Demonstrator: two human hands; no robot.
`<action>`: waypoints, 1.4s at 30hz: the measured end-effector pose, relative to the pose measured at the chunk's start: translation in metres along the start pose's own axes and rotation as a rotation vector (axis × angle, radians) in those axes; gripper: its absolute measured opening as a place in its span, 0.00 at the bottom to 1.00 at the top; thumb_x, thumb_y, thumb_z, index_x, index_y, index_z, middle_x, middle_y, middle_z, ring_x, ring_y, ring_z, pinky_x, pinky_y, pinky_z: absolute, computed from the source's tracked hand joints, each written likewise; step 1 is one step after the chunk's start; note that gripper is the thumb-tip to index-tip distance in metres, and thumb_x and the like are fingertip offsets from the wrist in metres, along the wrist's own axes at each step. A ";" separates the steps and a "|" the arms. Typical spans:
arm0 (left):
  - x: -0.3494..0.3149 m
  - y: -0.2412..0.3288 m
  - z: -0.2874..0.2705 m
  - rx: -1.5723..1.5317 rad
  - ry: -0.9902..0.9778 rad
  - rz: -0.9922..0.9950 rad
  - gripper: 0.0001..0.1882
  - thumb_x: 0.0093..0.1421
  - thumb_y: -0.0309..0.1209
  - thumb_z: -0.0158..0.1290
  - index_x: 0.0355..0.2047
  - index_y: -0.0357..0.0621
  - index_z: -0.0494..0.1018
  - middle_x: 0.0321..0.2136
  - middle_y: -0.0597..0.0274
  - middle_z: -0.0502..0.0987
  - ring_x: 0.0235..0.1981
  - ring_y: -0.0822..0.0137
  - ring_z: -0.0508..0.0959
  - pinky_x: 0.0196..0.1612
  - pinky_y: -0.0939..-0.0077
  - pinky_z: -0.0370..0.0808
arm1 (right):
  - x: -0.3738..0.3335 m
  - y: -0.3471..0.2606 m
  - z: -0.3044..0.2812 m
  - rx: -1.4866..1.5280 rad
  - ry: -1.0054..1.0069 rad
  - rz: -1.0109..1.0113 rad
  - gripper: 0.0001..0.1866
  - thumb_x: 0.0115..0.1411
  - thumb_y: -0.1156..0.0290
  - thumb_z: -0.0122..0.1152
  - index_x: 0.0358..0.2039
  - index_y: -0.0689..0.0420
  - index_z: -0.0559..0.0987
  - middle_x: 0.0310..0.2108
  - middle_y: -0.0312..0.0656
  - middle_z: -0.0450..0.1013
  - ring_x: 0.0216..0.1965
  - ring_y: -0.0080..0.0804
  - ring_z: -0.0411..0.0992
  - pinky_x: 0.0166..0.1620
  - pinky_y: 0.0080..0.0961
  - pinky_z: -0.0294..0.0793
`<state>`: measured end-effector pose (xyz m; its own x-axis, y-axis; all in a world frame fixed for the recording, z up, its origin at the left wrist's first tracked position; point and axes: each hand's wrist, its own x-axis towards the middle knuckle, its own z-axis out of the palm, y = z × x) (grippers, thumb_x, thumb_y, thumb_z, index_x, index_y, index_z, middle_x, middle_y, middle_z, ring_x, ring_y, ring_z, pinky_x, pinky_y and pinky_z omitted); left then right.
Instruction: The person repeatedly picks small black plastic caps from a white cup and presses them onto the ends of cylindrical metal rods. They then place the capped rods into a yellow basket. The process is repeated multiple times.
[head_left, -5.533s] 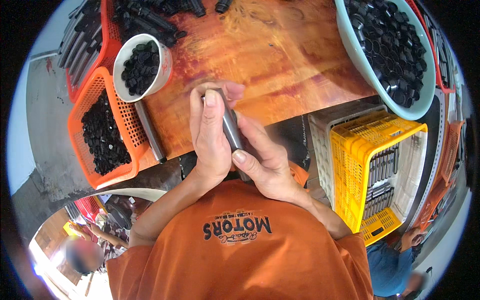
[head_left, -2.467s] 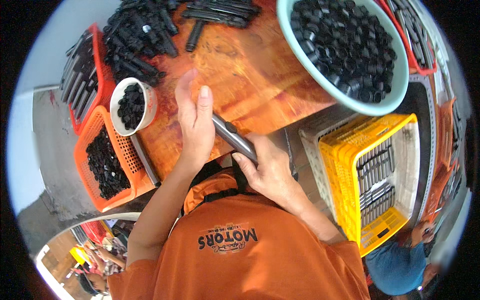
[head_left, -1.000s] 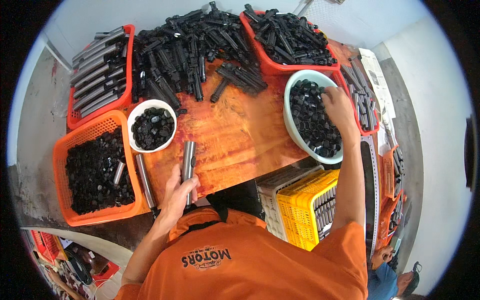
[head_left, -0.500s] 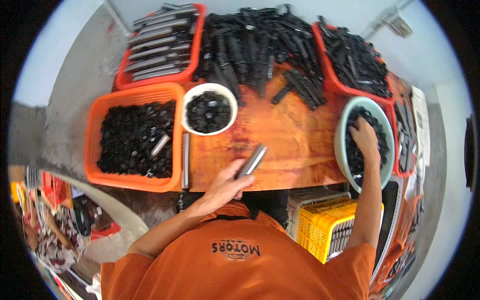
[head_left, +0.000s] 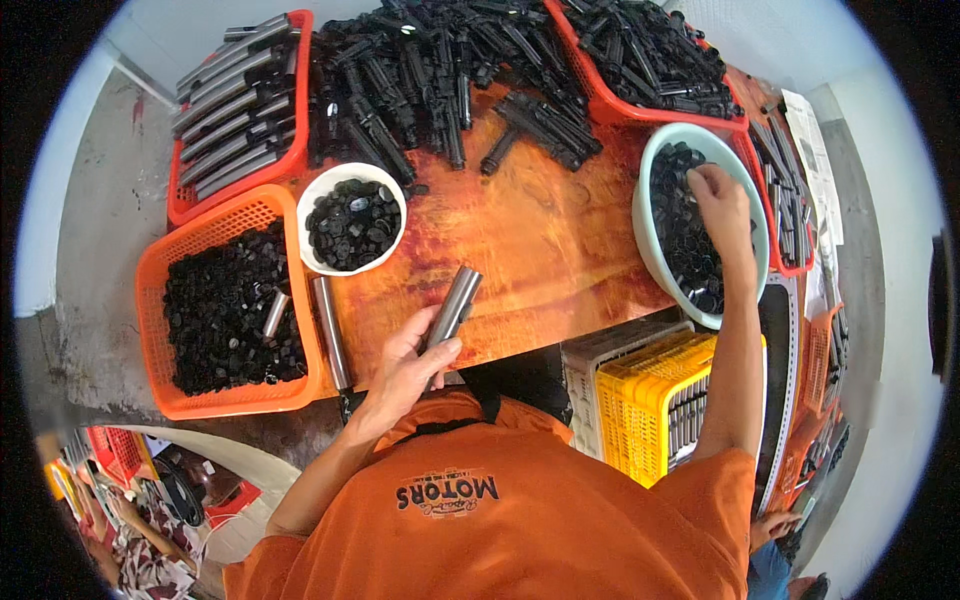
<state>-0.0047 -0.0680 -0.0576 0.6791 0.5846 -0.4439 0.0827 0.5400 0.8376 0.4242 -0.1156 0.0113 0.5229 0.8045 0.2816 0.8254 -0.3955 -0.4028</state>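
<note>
My left hand (head_left: pixel 408 358) is wrapped round a short silver-grey metal tube (head_left: pixel 458 300), tilted over the table's near edge. A dark part shows along the tube's right side. At the right, my right hand (head_left: pixel 722 212) is over a pale green bowl (head_left: pixel 648 235) of small black plastic parts (head_left: pixel 690 255). Its fingertips are pinched together, and I cannot make out what is between them. Beside the orange basket (head_left: pixel 150 300) lies another metal tube (head_left: pixel 331 335). A short tube piece (head_left: pixel 276 314) rests on the black parts inside that basket.
A white bowl (head_left: pixel 398 235) of black pieces stands on the wooden table (head_left: pixel 540 260). Long black parts (head_left: pixel 400 80) are heaped behind, between red baskets (head_left: pixel 300 130) of tubes and black parts. Yellow crates (head_left: pixel 630 420) stand below. Other people's hands (head_left: pixel 775 525) show at the lower corners.
The view has turned, shifting the table's things leftward. My right hand's fingers have come up from deeper among the black parts. My left hand keeps its hold on the tube.
</note>
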 end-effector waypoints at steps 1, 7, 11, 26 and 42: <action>0.000 0.002 0.000 -0.009 -0.008 -0.001 0.24 0.62 0.30 0.54 0.57 0.38 0.65 0.28 0.70 0.69 0.21 0.81 0.67 0.22 0.87 0.68 | -0.008 -0.010 -0.009 0.177 0.024 0.013 0.15 0.59 0.64 0.60 0.38 0.64 0.79 0.27 0.45 0.77 0.29 0.33 0.76 0.34 0.29 0.73; -0.001 0.011 0.004 -0.004 -0.085 0.041 0.26 0.60 0.31 0.56 0.57 0.37 0.65 0.27 0.70 0.69 0.20 0.81 0.67 0.23 0.86 0.67 | -0.093 -0.130 0.014 0.867 -0.223 0.397 0.11 0.61 0.69 0.60 0.40 0.61 0.79 0.31 0.34 0.76 0.29 0.17 0.72 0.33 0.17 0.72; -0.003 0.016 0.014 0.041 -0.052 0.073 0.25 0.55 0.35 0.58 0.48 0.34 0.67 0.25 0.63 0.74 0.16 0.78 0.70 0.18 0.86 0.66 | -0.130 -0.146 0.074 1.232 -0.207 0.322 0.12 0.62 0.68 0.60 0.41 0.62 0.79 0.31 0.34 0.76 0.29 0.17 0.71 0.33 0.17 0.72; 0.005 0.004 0.029 0.061 -0.068 0.096 0.29 0.55 0.36 0.58 0.53 0.33 0.64 0.26 0.61 0.73 0.18 0.78 0.68 0.20 0.87 0.66 | -0.155 -0.127 0.090 1.603 -0.080 0.429 0.14 0.63 0.69 0.59 0.45 0.64 0.79 0.34 0.38 0.77 0.32 0.22 0.74 0.37 0.19 0.75; 0.000 0.013 0.025 0.103 -0.081 0.032 0.27 0.58 0.34 0.58 0.54 0.33 0.65 0.27 0.69 0.71 0.20 0.81 0.69 0.23 0.87 0.66 | -0.152 -0.145 0.079 1.504 -0.149 0.463 0.13 0.64 0.68 0.58 0.46 0.61 0.80 0.37 0.36 0.78 0.38 0.20 0.74 0.45 0.19 0.72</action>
<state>0.0150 -0.0765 -0.0386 0.7387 0.5479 -0.3926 0.1316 0.4540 0.8812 0.2077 -0.1459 -0.0414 0.5604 0.8137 -0.1542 -0.3979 0.1012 -0.9118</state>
